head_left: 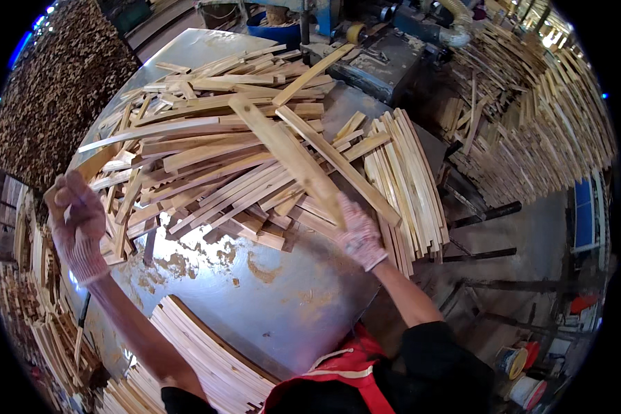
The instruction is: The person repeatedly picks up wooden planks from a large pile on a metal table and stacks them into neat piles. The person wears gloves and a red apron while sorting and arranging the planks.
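My right hand point(360, 233), in a knitted work glove, is closed on the near end of a long wooden strip point(279, 148). The strip slants up and to the left over a heap of loose wooden strips point(214, 148). At the left edge of the metal table point(283, 303), my gloved left hand point(78, 224) is raised, its fingers closed round another wooden strip point(98, 161) whose far end reaches toward the heap. To the right of my right hand lies a tidy stack of pale strips point(405, 179).
Close to my body is a row of stacked strips point(200, 345). A blue machine point(372, 58) with a hose stands behind the table. Large wood piles rise at the right point(545, 131) and far left point(62, 90). Dark metal bars point(486, 215) jut out at the right, and buckets point(514, 362) stand lower right.
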The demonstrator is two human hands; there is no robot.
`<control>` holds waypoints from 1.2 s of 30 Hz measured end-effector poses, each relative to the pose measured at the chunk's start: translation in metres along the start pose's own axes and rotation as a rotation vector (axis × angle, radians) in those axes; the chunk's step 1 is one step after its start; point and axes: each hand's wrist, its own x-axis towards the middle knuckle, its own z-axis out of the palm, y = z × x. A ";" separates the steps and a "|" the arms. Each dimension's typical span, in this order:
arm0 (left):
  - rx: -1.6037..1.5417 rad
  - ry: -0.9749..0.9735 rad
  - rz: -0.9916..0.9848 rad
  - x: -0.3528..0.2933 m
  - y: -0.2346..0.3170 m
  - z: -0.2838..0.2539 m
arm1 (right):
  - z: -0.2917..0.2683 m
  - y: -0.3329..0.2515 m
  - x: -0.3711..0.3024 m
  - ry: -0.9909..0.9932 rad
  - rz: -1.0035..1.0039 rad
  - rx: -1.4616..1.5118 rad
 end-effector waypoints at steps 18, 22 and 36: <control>0.520 0.776 -0.062 -0.166 -0.274 -0.242 | 0.043 0.068 0.019 -0.103 0.296 -0.298; 0.673 0.860 0.050 -0.202 -0.266 -0.234 | 0.036 0.061 0.010 -0.152 0.314 0.143; 1.549 1.069 -0.376 -0.428 -0.318 -0.267 | 0.178 -0.083 -0.191 -1.060 0.064 0.326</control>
